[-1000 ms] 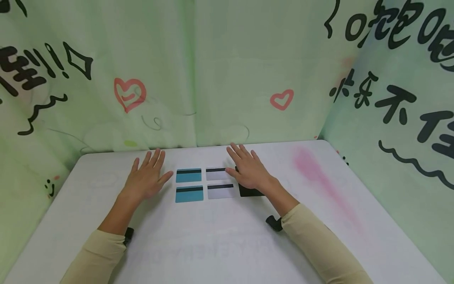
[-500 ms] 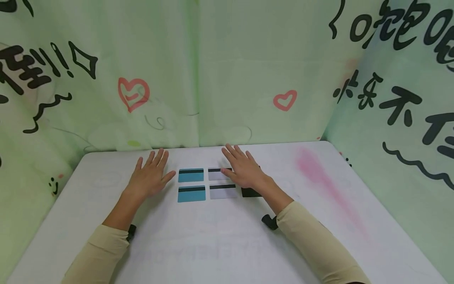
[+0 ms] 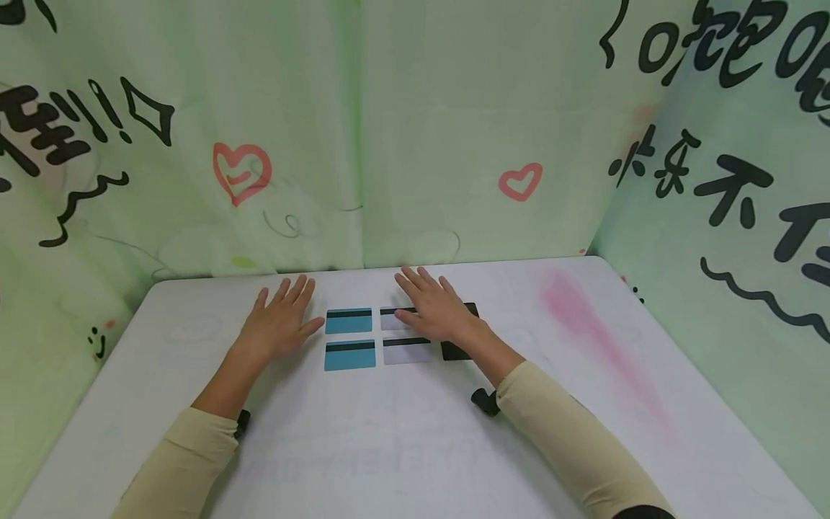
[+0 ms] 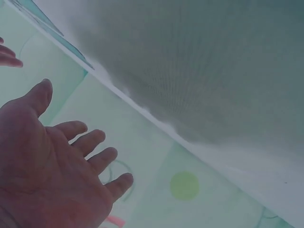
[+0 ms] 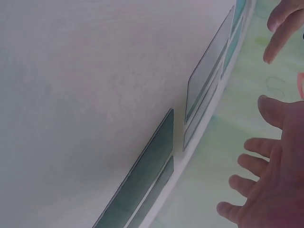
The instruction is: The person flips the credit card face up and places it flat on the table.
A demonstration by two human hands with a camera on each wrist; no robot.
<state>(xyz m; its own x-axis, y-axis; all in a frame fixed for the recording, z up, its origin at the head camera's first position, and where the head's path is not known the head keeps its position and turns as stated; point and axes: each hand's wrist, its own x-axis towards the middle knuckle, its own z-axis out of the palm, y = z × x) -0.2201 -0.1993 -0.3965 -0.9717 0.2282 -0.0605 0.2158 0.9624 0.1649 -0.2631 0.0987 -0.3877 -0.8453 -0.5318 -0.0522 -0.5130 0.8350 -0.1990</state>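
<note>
Two blue cards (image 3: 350, 356) with dark stripes lie one behind the other on the white table. To their right are two pale lilac striped cards (image 3: 405, 352), then two black cards (image 3: 456, 352), partly hidden by the right hand and forearm. My left hand (image 3: 279, 324) hovers left of the blue cards, fingers spread and straight, holding nothing. Above the rear lilac card and partly over the black ones floats my right hand (image 3: 436, 310), its fingers extended and holding nothing. Both wrist views show the palms apart from the tabletop.
The white table (image 3: 363, 447) bears a pink smear (image 3: 590, 335) on its right side. A green curtain (image 3: 415, 130) with black writing and red hearts encloses the back and sides. Small black devices, such as the right one (image 3: 485, 401), sit under the wrists.
My right hand has drifted left, uncovering part of the rear black card. My left hand has shifted slightly right, closer to the blue cards. The cards have stayed in place.
</note>
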